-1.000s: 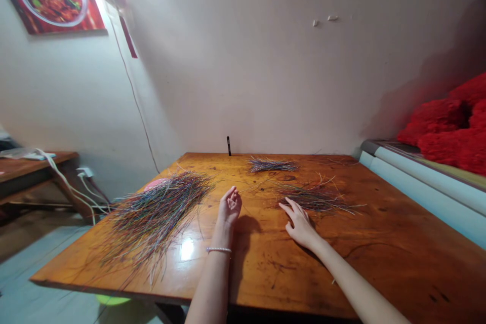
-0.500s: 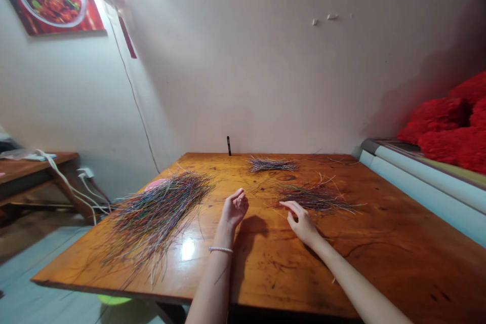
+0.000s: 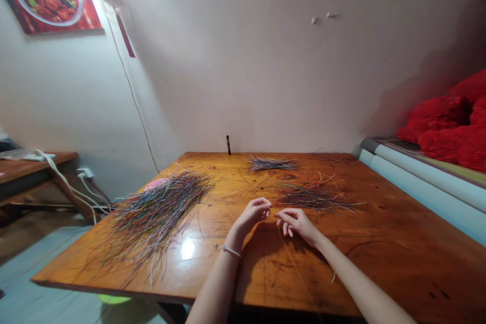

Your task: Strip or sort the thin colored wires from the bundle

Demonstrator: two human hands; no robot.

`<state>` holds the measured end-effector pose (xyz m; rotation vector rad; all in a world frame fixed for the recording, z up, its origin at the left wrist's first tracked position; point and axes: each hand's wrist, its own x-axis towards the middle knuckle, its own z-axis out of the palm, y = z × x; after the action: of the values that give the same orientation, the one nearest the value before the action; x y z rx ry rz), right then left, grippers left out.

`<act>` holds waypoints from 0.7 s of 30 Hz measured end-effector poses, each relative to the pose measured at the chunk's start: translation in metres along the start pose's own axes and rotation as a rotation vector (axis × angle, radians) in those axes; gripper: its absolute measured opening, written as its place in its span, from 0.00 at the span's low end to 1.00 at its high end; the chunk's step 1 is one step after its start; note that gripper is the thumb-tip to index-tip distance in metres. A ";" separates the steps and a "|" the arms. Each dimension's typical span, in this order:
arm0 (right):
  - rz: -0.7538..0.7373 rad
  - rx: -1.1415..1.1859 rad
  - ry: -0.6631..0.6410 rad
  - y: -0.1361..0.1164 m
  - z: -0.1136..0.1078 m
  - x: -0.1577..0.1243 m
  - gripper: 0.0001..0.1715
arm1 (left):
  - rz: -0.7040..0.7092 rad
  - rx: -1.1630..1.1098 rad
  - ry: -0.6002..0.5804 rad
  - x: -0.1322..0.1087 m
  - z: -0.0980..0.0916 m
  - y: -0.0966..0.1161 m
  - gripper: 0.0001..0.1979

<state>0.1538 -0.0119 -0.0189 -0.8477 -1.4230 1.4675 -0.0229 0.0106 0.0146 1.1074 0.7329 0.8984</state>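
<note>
My left hand (image 3: pixel 255 212) and my right hand (image 3: pixel 294 220) meet over the middle of the wooden table (image 3: pixel 379 243), fingertips almost touching. My right hand pinches a thin pale strand (image 3: pixel 294 263) that trails back toward me across the tabletop. My left hand's fingers are curled close to the same strand, and whether they grip it is unclear. A big heap of many-coloured thin strands (image 3: pixel 155 212) lies to the left. A smaller dark pile (image 3: pixel 313 196) lies just beyond my right hand, and a neat little bundle (image 3: pixel 271 164) sits near the far edge.
A small black stick-like object (image 3: pixel 228 145) stands at the table's far edge by the wall. A white chest unit (image 3: pixel 421 182) with red fluffy material (image 3: pixel 451 126) flanks the right. At left are a side table (image 3: pixel 34 167) and white cables (image 3: pixel 72 187).
My left hand moved right and my right hand drew in, so both came together at the table's middle. My right hand closed from flat fingers into a pinch on a strand.
</note>
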 end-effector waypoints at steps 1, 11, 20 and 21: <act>0.013 -0.007 -0.021 0.000 0.001 0.000 0.21 | 0.011 0.048 -0.013 0.001 0.004 -0.004 0.10; 0.009 -0.032 0.006 -0.001 -0.001 0.000 0.22 | 0.108 0.232 0.052 0.009 0.013 -0.012 0.16; 0.040 -0.065 -0.015 0.007 -0.001 0.002 0.25 | 0.083 0.339 0.014 0.004 0.013 -0.013 0.22; 0.038 -0.071 -0.016 0.008 -0.001 0.002 0.25 | 0.082 0.340 0.002 0.004 0.013 -0.013 0.22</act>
<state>0.1525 -0.0090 -0.0265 -0.9136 -1.4853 1.4623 -0.0074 0.0061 0.0058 1.4449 0.8681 0.8635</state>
